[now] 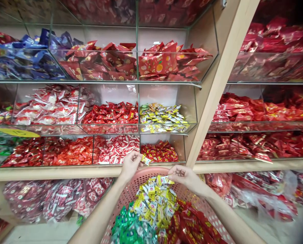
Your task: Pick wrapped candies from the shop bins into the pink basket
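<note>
A pink perforated basket (pixel 189 189) holds yellow-and-white wrapped candies (pixel 153 200), green ones (pixel 131 225) and dark red ones (pixel 194 225). Above its back rim, my left hand (pixel 132 163) is closed, pinching one yellow-and-white candy (pixel 145 159) between thumb and finger. My right hand (pixel 180 175) hangs over the basket's right rear side with fingertips pressed together at a yellow-and-white candy (pixel 168 180) on top of the pile.
Clear-walled bins fill the wooden shelves (pixel 77 172). One bin has yellow-and-white candies (pixel 164 117); below it are red ones (pixel 160 151). A slanted wooden post (pixel 217 88) stands right of centre. Plastic bags of candies (pixel 62 200) lie under the shelf.
</note>
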Demonstrator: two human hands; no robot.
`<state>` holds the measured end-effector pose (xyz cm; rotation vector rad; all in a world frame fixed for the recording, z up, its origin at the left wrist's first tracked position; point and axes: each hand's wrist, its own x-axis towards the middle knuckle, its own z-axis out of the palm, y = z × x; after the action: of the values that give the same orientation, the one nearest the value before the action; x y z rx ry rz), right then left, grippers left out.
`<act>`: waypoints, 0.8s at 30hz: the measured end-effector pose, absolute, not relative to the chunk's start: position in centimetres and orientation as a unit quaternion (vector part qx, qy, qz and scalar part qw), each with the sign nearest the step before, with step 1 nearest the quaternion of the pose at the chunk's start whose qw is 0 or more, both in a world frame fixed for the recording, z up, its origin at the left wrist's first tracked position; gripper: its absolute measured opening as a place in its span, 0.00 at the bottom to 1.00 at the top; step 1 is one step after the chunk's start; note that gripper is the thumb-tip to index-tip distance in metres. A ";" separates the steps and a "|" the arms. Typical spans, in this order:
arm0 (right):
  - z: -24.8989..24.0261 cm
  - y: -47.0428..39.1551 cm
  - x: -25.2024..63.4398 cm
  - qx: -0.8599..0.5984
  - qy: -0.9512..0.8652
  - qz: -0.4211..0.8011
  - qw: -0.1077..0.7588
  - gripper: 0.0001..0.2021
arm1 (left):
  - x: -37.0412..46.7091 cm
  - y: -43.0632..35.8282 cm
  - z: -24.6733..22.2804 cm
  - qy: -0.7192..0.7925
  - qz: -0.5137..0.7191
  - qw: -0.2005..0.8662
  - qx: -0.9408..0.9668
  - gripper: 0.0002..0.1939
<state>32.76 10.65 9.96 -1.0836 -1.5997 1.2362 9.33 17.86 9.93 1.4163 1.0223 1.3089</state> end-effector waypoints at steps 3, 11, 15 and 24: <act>9.6 10.3 33.6 -0.433 -0.633 0.488 0.417 0.14 | 9.5 17.7 10.2 0.418 0.540 0.458 0.569 0.11; 9.1 9.7 34.1 -0.470 -0.622 0.424 0.461 0.14 | 10.1 17.7 10.4 0.420 0.528 0.450 0.585 0.12; 8.8 9.3 33.9 -0.484 -0.688 0.274 0.467 0.10 | 9.9 17.7 10.3 0.421 0.529 0.443 0.589 0.12; 10.2 8.2 34.6 -0.494 -0.757 0.160 0.396 0.07 | 10.0 17.7 10.5 0.419 0.535 0.449 0.581 0.12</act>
<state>34.63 8.17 10.23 -1.2518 -1.9197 0.4062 9.98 17.66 10.52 1.4365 1.0374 1.3227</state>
